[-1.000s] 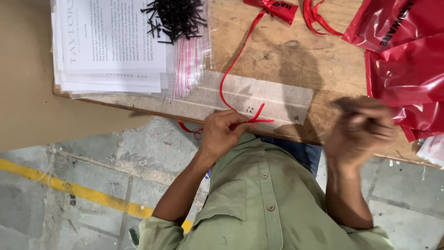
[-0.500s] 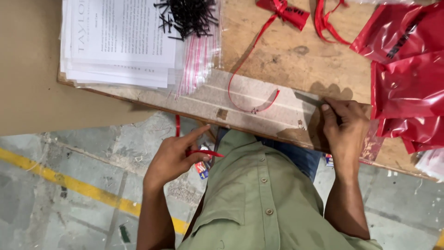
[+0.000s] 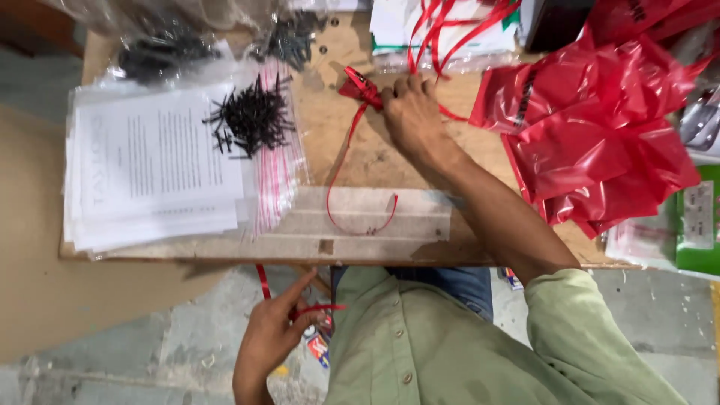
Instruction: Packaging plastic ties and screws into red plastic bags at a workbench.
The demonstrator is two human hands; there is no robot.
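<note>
You worked at a worn wooden bench (image 3: 360, 150), its bare top scuffed and stained, with a pale strip (image 3: 360, 225) running along the near edge. Your right hand (image 3: 411, 112) reached far across the top, its fingers closed on a red ribbon bow (image 3: 360, 86) near the back; from the bow a thin red ribbon tail (image 3: 341, 180) curved down across the wood and hooked over the pale strip. Your left hand (image 3: 274, 330) hung below the bench edge, beside your green shirt (image 3: 450, 352), pinching a short piece of red ribbon (image 3: 264, 283) between thumb and fingers, index finger extended.

To the left lay a stack of printed sheets in clear sleeves (image 3: 150, 172), with a heap of small black fasteners (image 3: 251, 116) on top of it. More red ribbon loops (image 3: 450, 30) lay at the back, and crumpled red plastic bags (image 3: 600, 127) covered the right side. Below the bench you could see a rough grey concrete floor (image 3: 187, 345) and, at left, a flat brown sheet of cardboard (image 3: 30, 285).
</note>
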